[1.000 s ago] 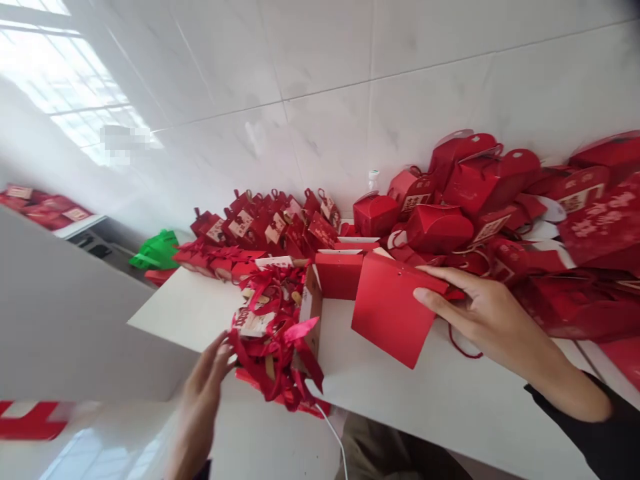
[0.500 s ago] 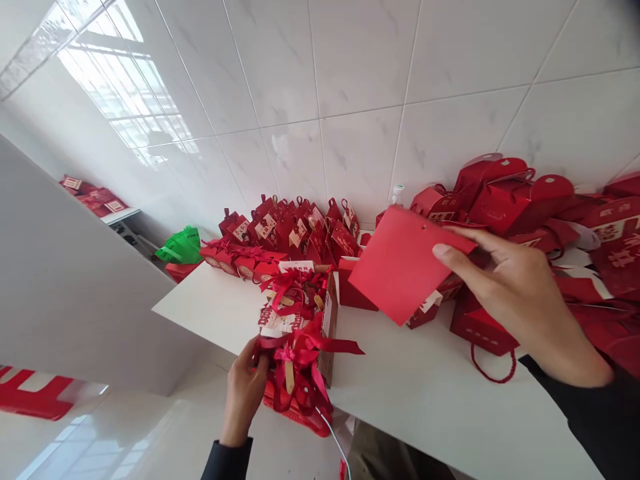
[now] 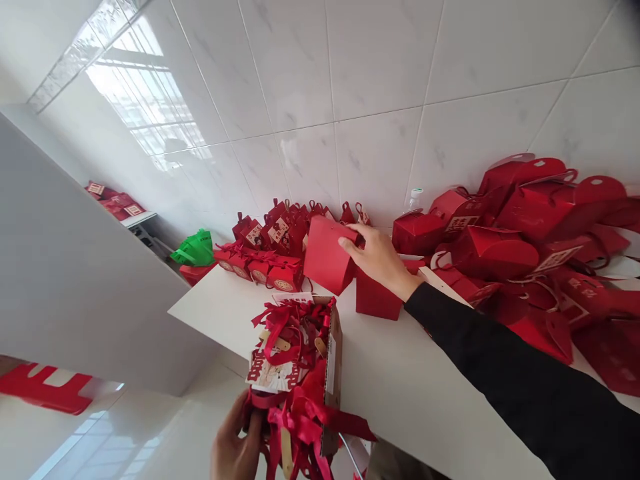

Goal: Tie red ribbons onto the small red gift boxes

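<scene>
My right hand (image 3: 373, 257) pinches the top edge of a red paper gift box (image 3: 327, 253), holding it tilted above the back of the white table (image 3: 395, 367). Another red box (image 3: 377, 293) stands just below my right forearm. At the table's front edge is a cardboard box (image 3: 334, 373) filled with red ribbons (image 3: 300, 407), wooden tags and a printed card (image 3: 275, 370). My left hand (image 3: 237, 433) is closed at the left side of this cardboard box, its fingertips partly hidden by ribbons.
Small red boxes with loops (image 3: 280, 233) stand in rows by the tiled wall. A row of bow-topped red boxes (image 3: 260, 270) is in front of them. Many red handled boxes (image 3: 530, 207) are heaped at the right. A bottle (image 3: 415, 199) and a green bag (image 3: 193, 248) are farther back.
My right hand has carried the red gift box left and back, towards the rows by the wall. My left hand stays at the cardboard box. The view has shifted slightly.
</scene>
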